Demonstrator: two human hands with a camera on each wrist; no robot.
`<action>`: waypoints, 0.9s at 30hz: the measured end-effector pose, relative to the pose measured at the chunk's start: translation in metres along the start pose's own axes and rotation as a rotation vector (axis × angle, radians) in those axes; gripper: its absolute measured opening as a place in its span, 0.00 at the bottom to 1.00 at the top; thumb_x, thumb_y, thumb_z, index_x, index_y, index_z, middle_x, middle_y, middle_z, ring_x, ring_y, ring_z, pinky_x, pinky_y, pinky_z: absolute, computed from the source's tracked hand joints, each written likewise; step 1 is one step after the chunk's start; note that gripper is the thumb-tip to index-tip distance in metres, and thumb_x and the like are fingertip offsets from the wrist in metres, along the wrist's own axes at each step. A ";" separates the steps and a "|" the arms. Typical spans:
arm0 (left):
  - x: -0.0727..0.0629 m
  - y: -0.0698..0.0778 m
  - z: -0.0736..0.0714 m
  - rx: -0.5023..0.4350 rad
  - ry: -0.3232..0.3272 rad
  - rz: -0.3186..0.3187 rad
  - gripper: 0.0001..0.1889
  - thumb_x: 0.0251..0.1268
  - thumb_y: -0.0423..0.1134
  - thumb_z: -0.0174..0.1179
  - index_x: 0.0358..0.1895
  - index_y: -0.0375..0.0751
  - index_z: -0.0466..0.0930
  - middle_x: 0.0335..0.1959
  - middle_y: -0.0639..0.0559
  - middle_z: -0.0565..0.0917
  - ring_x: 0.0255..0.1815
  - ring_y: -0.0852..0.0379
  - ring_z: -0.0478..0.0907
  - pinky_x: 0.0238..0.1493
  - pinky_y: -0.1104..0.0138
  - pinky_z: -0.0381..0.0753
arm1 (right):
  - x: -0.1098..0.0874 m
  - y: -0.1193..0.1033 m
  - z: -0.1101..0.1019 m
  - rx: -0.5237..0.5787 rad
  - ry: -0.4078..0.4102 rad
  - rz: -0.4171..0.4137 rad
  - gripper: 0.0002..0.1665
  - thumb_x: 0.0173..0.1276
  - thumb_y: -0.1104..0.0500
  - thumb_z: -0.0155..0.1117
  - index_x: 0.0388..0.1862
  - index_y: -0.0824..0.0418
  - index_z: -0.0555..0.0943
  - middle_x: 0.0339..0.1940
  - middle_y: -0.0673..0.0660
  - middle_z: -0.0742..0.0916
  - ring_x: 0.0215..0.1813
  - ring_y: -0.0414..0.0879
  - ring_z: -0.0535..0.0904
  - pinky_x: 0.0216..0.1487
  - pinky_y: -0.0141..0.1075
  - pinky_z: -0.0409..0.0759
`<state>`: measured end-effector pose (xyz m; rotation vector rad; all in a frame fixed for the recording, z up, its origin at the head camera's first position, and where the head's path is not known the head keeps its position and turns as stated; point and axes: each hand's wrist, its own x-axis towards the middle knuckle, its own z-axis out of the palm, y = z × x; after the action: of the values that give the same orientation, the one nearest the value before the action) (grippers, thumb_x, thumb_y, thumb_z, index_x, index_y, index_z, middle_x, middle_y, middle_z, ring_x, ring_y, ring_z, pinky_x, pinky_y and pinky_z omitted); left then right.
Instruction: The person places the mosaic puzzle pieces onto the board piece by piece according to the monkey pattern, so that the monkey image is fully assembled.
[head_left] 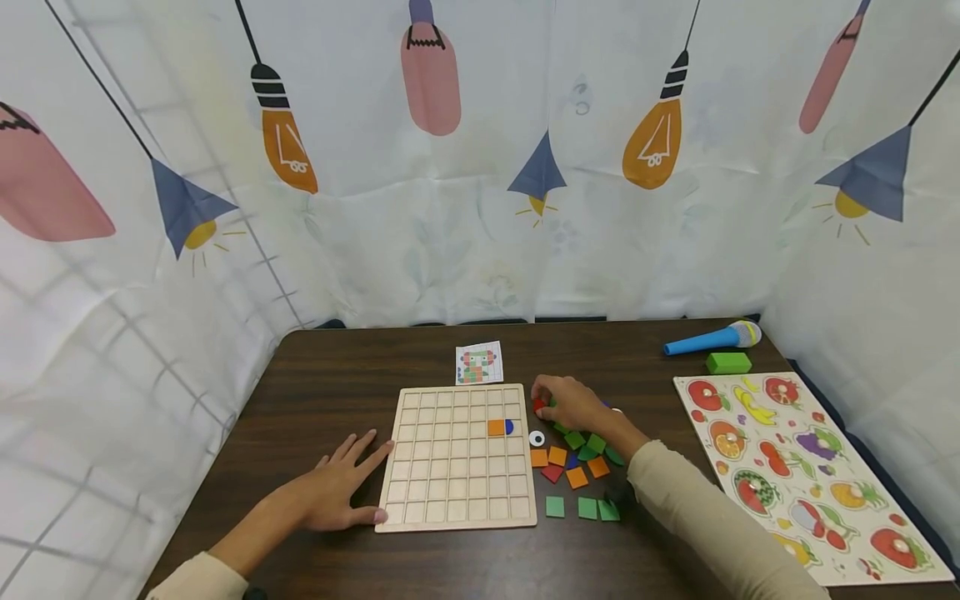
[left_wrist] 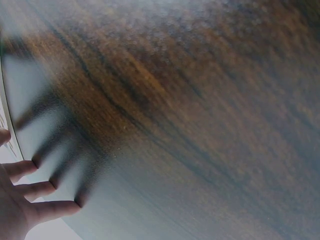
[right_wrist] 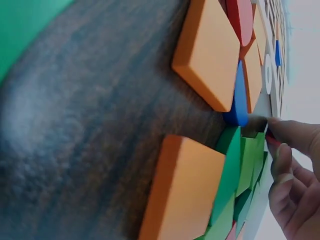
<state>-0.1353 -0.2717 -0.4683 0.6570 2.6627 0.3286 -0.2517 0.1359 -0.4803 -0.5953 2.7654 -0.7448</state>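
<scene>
A wooden grid board (head_left: 442, 492) lies on the table, with an orange square tile (head_left: 496, 427) and a blue half-round piece (head_left: 509, 427) side by side in its upper right cells. My left hand (head_left: 337, 487) is spread flat, its thumb and forefinger at the board's left edge; the left wrist view shows its fingers (left_wrist: 60, 207) splayed on the tabletop. Over the far end of a pile of loose pieces, my right hand (head_left: 570, 404) pinches a red piece (head_left: 539, 406) between thumb and fingers. Fingers mostly cover that red piece (right_wrist: 271, 139) in the right wrist view.
Green tiles (head_left: 574, 440), orange tiles (head_left: 577, 477) and a white ring-marked disc (head_left: 536, 437) lie right of the board. A pattern card (head_left: 479, 363) sits behind it. Farther right are a fruit puzzle board (head_left: 810, 467), a green block (head_left: 728, 363) and a blue toy microphone (head_left: 708, 339).
</scene>
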 end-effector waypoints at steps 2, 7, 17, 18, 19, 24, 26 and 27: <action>0.000 0.000 -0.001 0.000 0.000 0.000 0.54 0.61 0.75 0.55 0.82 0.48 0.47 0.81 0.31 0.46 0.77 0.21 0.47 0.60 0.23 0.58 | 0.000 0.000 0.001 0.004 0.007 -0.004 0.09 0.69 0.58 0.70 0.45 0.51 0.80 0.40 0.49 0.85 0.39 0.42 0.77 0.45 0.41 0.79; 0.000 0.001 -0.001 -0.001 -0.004 -0.001 0.54 0.61 0.74 0.55 0.82 0.48 0.47 0.81 0.31 0.46 0.77 0.21 0.46 0.60 0.23 0.57 | -0.002 0.003 0.000 0.030 0.029 -0.039 0.09 0.71 0.58 0.67 0.49 0.51 0.84 0.48 0.52 0.87 0.46 0.45 0.80 0.53 0.45 0.81; 0.001 0.002 -0.002 -0.016 -0.004 -0.006 0.54 0.61 0.73 0.57 0.82 0.47 0.48 0.81 0.30 0.47 0.77 0.20 0.47 0.60 0.23 0.57 | -0.001 -0.005 -0.003 0.082 0.031 -0.102 0.15 0.71 0.55 0.68 0.54 0.55 0.79 0.36 0.50 0.84 0.32 0.41 0.77 0.36 0.35 0.78; 0.001 0.002 -0.002 -0.019 -0.006 -0.007 0.54 0.60 0.73 0.57 0.82 0.48 0.48 0.81 0.30 0.47 0.77 0.20 0.46 0.60 0.23 0.57 | 0.000 -0.006 -0.003 0.086 0.032 -0.112 0.15 0.71 0.55 0.68 0.53 0.55 0.79 0.35 0.49 0.84 0.31 0.41 0.76 0.35 0.34 0.77; 0.001 0.002 -0.002 -0.021 -0.006 -0.007 0.54 0.60 0.73 0.58 0.82 0.47 0.48 0.81 0.30 0.47 0.77 0.20 0.46 0.59 0.23 0.57 | 0.001 -0.007 -0.002 0.088 0.030 -0.124 0.14 0.71 0.55 0.68 0.53 0.55 0.80 0.34 0.49 0.84 0.31 0.41 0.76 0.34 0.33 0.76; 0.001 0.002 -0.002 -0.032 -0.014 -0.005 0.54 0.60 0.72 0.59 0.82 0.47 0.49 0.81 0.30 0.47 0.76 0.18 0.46 0.57 0.22 0.58 | 0.004 -0.010 0.000 0.087 0.009 -0.157 0.16 0.72 0.56 0.66 0.57 0.56 0.83 0.36 0.48 0.85 0.31 0.39 0.75 0.35 0.33 0.74; 0.001 0.003 -0.002 -0.035 -0.017 -0.006 0.54 0.59 0.72 0.59 0.82 0.47 0.48 0.81 0.30 0.47 0.76 0.18 0.46 0.57 0.22 0.58 | 0.005 -0.012 0.001 0.092 0.002 -0.165 0.17 0.73 0.58 0.64 0.59 0.56 0.83 0.35 0.49 0.85 0.29 0.40 0.74 0.33 0.33 0.73; 0.001 0.003 -0.002 -0.038 -0.018 -0.008 0.54 0.59 0.72 0.59 0.82 0.47 0.48 0.81 0.30 0.47 0.76 0.18 0.46 0.57 0.22 0.58 | 0.006 -0.013 0.002 0.095 0.001 -0.171 0.17 0.74 0.59 0.64 0.60 0.57 0.82 0.35 0.49 0.85 0.28 0.40 0.74 0.32 0.33 0.72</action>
<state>-0.1359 -0.2692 -0.4655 0.6347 2.6347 0.3680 -0.2524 0.1227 -0.4756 -0.8189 2.6864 -0.9068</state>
